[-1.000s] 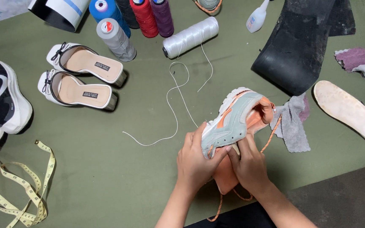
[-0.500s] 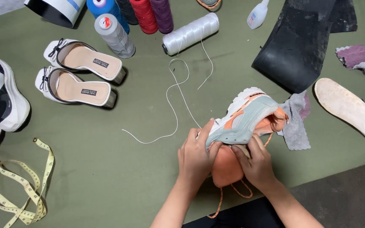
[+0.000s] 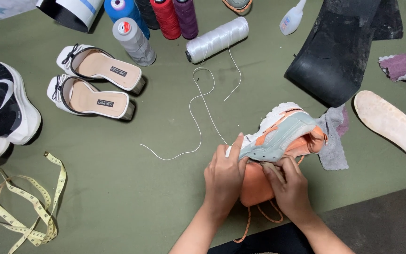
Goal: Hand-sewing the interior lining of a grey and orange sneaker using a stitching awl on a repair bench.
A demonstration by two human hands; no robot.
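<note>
Currently the orange and pale grey-green sneaker (image 3: 278, 138) sits low and right of centre on the green worktop (image 3: 118, 197), sole side tipped up, held by both hands. Left hand (image 3: 224, 181) wraps the heel end, fingers pressed together along the sole edge. Right hand (image 3: 290, 188) pinches a fold of the orange upper just under the sole. Judgement: shoe looks light; upper soft and collapsible, sole stiffer and ridged, so the sole rim gives the firmer hold and the fabric will slip and bunch. Orange lace (image 3: 259, 218) dangles loose below. White thread (image 3: 198, 113) runs from a white spool (image 3: 217, 40) towards the shoe; grey cloth (image 3: 332, 141) lies just beside it
</note>
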